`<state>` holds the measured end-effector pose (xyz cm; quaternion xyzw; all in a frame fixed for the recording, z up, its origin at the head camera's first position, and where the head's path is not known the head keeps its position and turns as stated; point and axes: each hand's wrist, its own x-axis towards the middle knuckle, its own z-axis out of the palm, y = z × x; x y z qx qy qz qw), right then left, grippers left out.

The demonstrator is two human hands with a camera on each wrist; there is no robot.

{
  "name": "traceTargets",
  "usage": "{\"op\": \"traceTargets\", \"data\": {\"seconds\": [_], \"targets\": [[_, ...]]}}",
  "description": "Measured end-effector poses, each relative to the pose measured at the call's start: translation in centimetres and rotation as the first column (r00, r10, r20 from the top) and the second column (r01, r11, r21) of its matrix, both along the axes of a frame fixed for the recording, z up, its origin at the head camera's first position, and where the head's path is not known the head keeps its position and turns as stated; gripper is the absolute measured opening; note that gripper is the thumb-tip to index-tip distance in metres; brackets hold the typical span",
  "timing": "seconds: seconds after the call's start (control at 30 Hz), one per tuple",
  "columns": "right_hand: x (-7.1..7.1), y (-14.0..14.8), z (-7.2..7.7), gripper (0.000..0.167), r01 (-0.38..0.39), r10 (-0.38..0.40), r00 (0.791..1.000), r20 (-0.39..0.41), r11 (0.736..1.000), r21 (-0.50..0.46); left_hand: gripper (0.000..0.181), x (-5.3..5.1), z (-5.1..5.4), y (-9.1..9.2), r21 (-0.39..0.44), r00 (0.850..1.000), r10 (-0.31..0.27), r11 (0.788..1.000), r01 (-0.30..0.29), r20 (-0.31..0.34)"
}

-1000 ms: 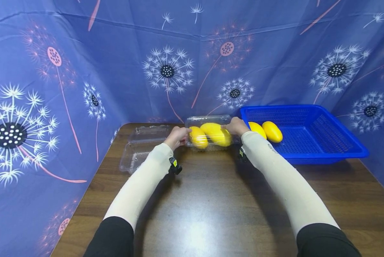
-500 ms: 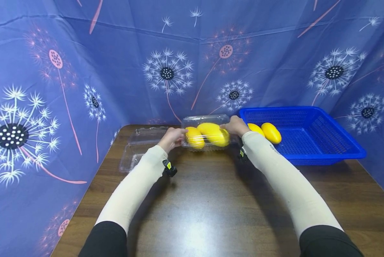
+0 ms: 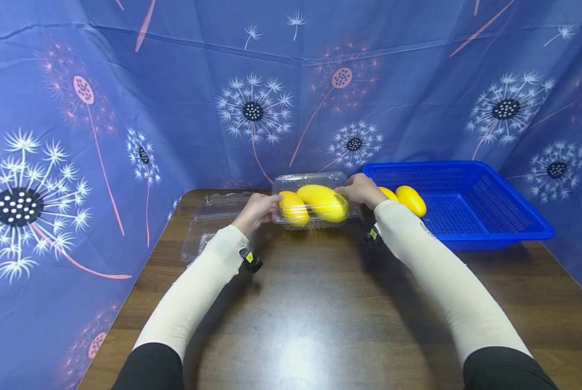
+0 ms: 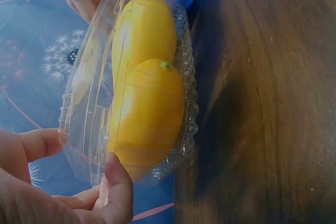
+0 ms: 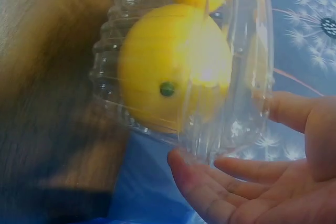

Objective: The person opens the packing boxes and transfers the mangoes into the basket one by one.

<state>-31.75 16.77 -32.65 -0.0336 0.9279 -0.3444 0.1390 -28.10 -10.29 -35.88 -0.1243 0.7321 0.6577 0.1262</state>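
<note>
Pinching a transparent box (image 3: 310,203), left hand (image 3: 259,210) and right hand (image 3: 361,190), blue basket (image 3: 485,236) partly behind sleeve (image 3: 437,271)

Versus a second ago | clear box (image 3: 306,180): slightly left | left hand (image 3: 256,210): left with it | right sleeve (image 3: 434,273): swung outward

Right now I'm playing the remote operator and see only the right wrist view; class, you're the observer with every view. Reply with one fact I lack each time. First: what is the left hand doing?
Observer: In the head view, the left hand holds the left end of the clear container.
Operator: What's off to the right?
Observer: Two yellow fruits show inside a blue basket.
Operator: And on the left side?
Observer: A second clear container is on the table, partly hidden from the head camera.
</note>
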Motion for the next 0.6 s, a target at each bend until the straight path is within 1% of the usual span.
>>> {"op": "traceTargets", "data": {"seconds": [0.13, 0.2, 0.4, 0.6], "targets": [[0.6, 0.6, 0.6, 0.065, -0.012, 0.016, 0.998, 0.056, 0.997, -0.083, 0.017, 0.6, 0.0, -0.3, -0.007, 1.000, 0.000, 1.000, 0.000, 0.001], [0.9, 0.9, 0.8, 0.064, -0.019, 0.027, 0.997, 0.072, 0.994, -0.112, 0.021, 0.8, 0.0, -0.4, -0.010, 1.000, -0.004, 1.000, 0.004, -0.003], [1.5, 1.5, 0.6, 0.065, -0.034, 0.047, 0.995, 0.092, 0.989, -0.146, 0.044, 1.6, 0.1, -0.6, -0.028, 1.000, -0.029, 0.999, 0.028, -0.007], [2.3, 1.7, 0.5, 0.064, -0.028, 0.043, 0.995, 0.087, 0.986, -0.166, 0.045, 2.5, 0.2, -0.7, -0.034, 0.999, -0.053, 0.998, 0.052, -0.014]]}}
